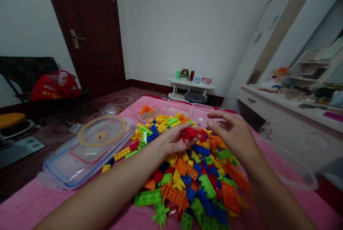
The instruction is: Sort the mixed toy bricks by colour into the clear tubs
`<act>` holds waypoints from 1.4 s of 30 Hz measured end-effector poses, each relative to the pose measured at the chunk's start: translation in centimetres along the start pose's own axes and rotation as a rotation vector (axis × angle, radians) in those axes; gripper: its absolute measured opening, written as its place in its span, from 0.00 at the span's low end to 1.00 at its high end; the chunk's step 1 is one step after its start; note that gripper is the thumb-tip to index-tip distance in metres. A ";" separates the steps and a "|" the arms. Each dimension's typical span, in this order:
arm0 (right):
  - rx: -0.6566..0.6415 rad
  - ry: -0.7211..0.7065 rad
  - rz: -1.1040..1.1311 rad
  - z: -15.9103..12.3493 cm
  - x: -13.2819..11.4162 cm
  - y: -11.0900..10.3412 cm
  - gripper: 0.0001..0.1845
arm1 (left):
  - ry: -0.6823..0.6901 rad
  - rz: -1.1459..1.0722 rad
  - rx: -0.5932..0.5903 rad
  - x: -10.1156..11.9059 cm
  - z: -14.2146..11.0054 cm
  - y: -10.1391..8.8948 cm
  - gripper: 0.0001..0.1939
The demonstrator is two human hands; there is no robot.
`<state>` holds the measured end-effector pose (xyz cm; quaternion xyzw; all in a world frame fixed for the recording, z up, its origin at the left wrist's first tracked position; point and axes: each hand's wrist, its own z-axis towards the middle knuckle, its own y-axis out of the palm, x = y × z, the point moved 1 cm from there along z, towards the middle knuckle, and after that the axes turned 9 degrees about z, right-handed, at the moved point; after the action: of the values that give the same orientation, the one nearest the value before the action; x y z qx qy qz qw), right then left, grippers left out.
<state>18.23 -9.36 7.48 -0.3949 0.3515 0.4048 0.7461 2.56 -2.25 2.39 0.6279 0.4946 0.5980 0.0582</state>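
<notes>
Palm up over the pile, my left hand [177, 140] has its fingers curled round red toy building bricks [189, 133]; how many I cannot make out. Just to the right, my right hand [235, 130] hovers with thumb and index finger apart and nothing visible between them. Its other fingers are partly hidden. Beneath both hands spreads a heap of toy building bricks [187, 180] in yellow, orange, green, blue and red. A clear container [202, 110] stands behind the hands, and another clear container [146, 115] holding orange bricks is at the back left.
Clear lids [77, 158] with blue, red and yellow seals lie stacked on the left of the pink-covered table [34, 212]. A large clear tub [302, 172] is at the right edge. Beyond stand a white shelf table [191, 82] and a drawer cabinet [268, 106].
</notes>
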 end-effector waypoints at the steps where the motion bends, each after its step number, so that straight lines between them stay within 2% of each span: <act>1: 0.017 0.003 0.017 0.0 0.0 -0.3 0.17 | 0.024 -0.027 0.049 0.7 0.1 0.0 0.15; 4: 0.050 0.003 0.083 0.2 0.0 -1.0 0.15 | 0.201 -0.027 0.253 4.5 1.3 -0.2 0.11; 6: 0.070 -0.002 0.108 0.3 0.0 -1.3 0.15 | 0.363 0.083 0.494 7.8 2.8 -0.7 0.07; 7: 0.077 -0.004 0.110 0.3 0.0 -1.4 0.14 | 0.401 0.107 0.548 9.3 3.7 -1.0 0.06; 9: 0.081 -0.006 0.106 0.4 0.0 -1.5 0.14 | 0.414 0.152 0.631 11.7 5.5 -1.8 0.07; 11: 0.082 -0.006 0.102 0.5 0.0 -1.8 0.14 | 0.384 0.204 0.677 12.8 6.8 -2.6 0.12; 13: 0.096 -0.012 0.095 0.6 0.1 -2.2 0.14 | 0.367 0.277 0.691 12.6 7.2 -3.5 0.20; 15: 0.117 -0.025 0.077 0.8 0.3 -2.7 0.14 | 0.393 0.374 0.677 11.4 6.9 -4.1 0.26; 19: 0.131 -0.025 0.049 1.3 1.3 -2.8 0.14 | 0.481 0.559 0.627 7.9 4.8 -4.6 0.24; 21: 0.102 -0.015 -0.021 1.5 2.4 -2.4 0.13 | 0.523 0.752 0.606 6.5 3.6 -4.4 0.21; 23: 0.022 -0.005 -0.162 1.6 3.6 -1.7 0.11 | 0.568 0.993 0.537 5.2 2.8 -4.2 0.20; 25: -0.121 0.010 -0.313 1.6 4.8 -1.1 0.11 | 0.579 1.198 0.426 4.1 2.2 -4.1 0.21; 28: -0.328 0.027 -0.478 1.2 6.1 -0.1 0.13 | 0.509 1.466 0.307 2.8 1.9 -4.3 0.24; 30: -0.404 0.037 -0.542 0.8 6.4 0.5 0.14 | 0.473 1.561 0.276 2.4 1.9 -4.4 0.24; 35: -0.549 0.051 -0.724 -0.2 6.2 1.7 0.19 | 0.447 1.609 0.242 2.2 1.9 -4.6 0.18; 39: -0.543 0.067 -0.908 -0.4 5.3 1.5 0.15 | 0.447 1.742 0.243 2.2 1.5 -4.2 0.15; 42: -0.525 0.093 -0.945 -0.3 4.0 0.6 0.11 | 0.475 1.763 0.286 2.2 0.9 -3.3 0.13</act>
<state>19.35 -8.10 3.84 -0.7006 0.0552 0.0813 0.7067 1.06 1.44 1.49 0.6395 -0.0940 0.4725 -0.5991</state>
